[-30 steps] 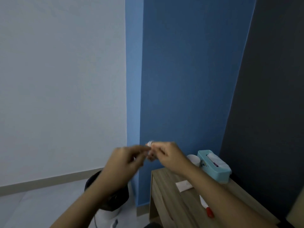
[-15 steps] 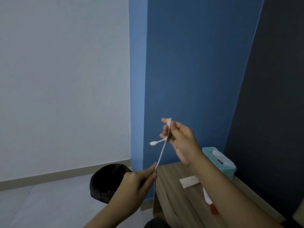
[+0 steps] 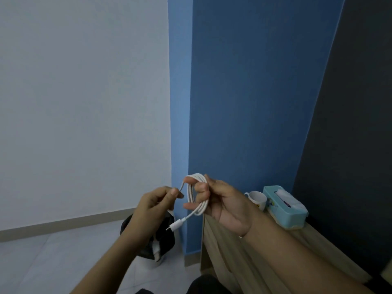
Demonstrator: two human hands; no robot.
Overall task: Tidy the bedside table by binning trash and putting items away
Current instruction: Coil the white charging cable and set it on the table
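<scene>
A white charging cable (image 3: 196, 194) is looped into a coil around the fingers of my right hand (image 3: 220, 202), held in the air left of the wooden bedside table (image 3: 229, 257). One plug end (image 3: 176, 225) dangles below the coil. My left hand (image 3: 157, 202) pinches the other strand of the cable just left of the coil. Below my hands on the floor stands a bin with a black liner (image 3: 165, 240), with white scraps inside it.
On the table's far end sit a white mug (image 3: 257, 199) and a teal tissue box (image 3: 285, 206). My right forearm hides most of the tabletop. Blue wall behind, dark panel to the right, pale tiled floor at the left.
The cable was stretched straight between my hands half a second ago; now it is wound in loops on my right hand, and my left hand has risen close beside it.
</scene>
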